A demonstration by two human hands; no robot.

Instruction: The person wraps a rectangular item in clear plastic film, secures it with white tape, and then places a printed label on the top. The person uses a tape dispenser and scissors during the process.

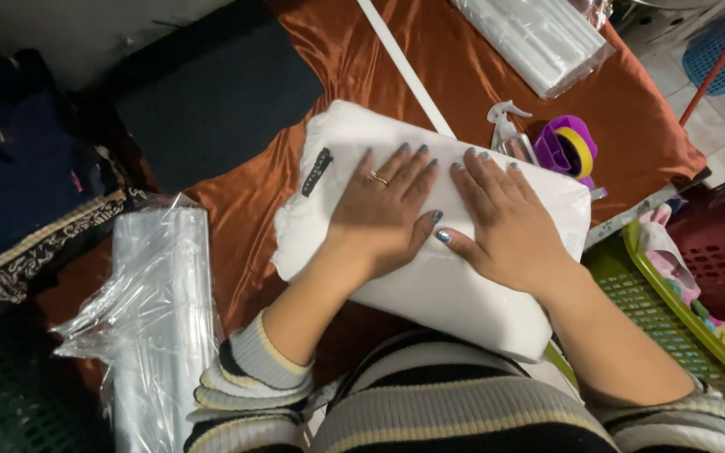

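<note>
Striped sleeves frame the white bundle (430, 226) on the orange cloth (463, 75), its long axis running from upper left to lower right. Both palms press flat on its middle, fingers spread: left hand (383, 210) toward the black label (316, 172), right hand (505, 218) just beside it, thumbs nearly touching.

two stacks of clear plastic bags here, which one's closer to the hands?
The stack of clear bags at lower left, beside the left hand's striped sleeve. The other stack lies at the far top edge of the orange cloth, beyond the spray bottle.
</note>
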